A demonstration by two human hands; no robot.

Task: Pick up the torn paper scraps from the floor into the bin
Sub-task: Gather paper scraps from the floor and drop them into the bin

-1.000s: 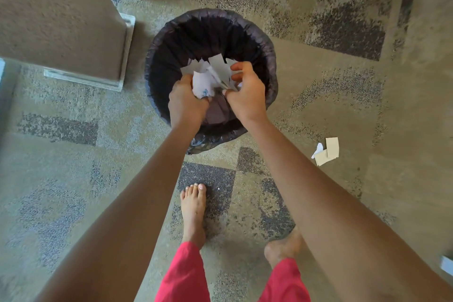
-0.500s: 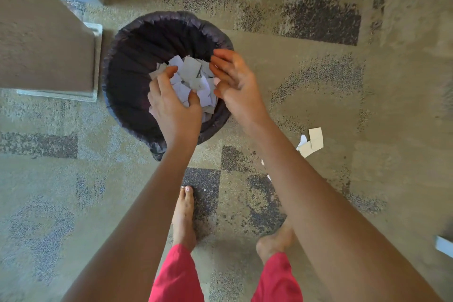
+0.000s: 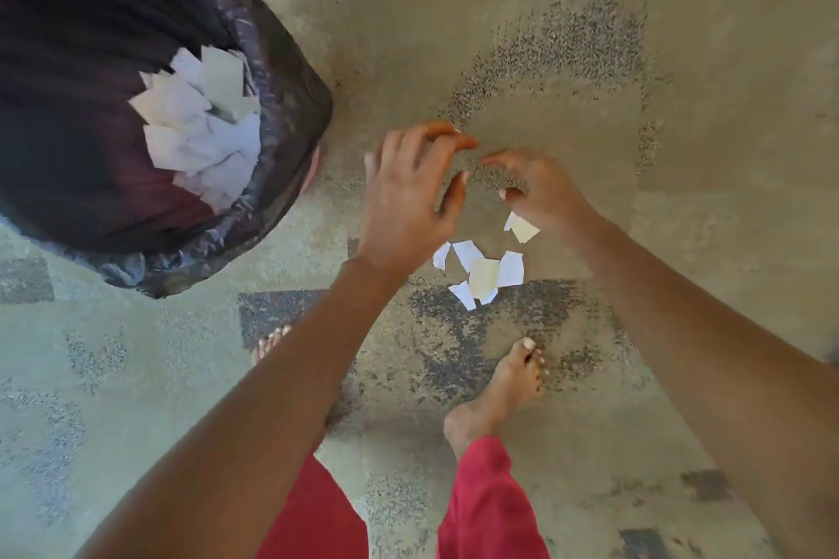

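A round bin (image 3: 290,73) lined with a black bag stands at the upper left, with a heap of white paper scraps (image 3: 204,127) lying inside it. Several white and cream torn scraps (image 3: 481,272) lie on the carpet to the right of the bin, just in front of my feet. My left hand (image 3: 408,195) hovers above the carpet between bin and scraps, fingers spread and empty. My right hand (image 3: 540,191) is beside it with curled fingers, holding nothing, and one scrap (image 3: 522,228) peeks out under its wrist.
The floor is beige carpet (image 3: 681,104) with dark speckled patches. My bare feet (image 3: 508,386) and red trouser legs (image 3: 486,508) are at the bottom centre, the right foot close below the loose scraps.
Both hands let the handful of scraps drop into the bin and moved right, away from it, to above the scraps on the carpet. The view shifted right, so the bin now sits at the left.
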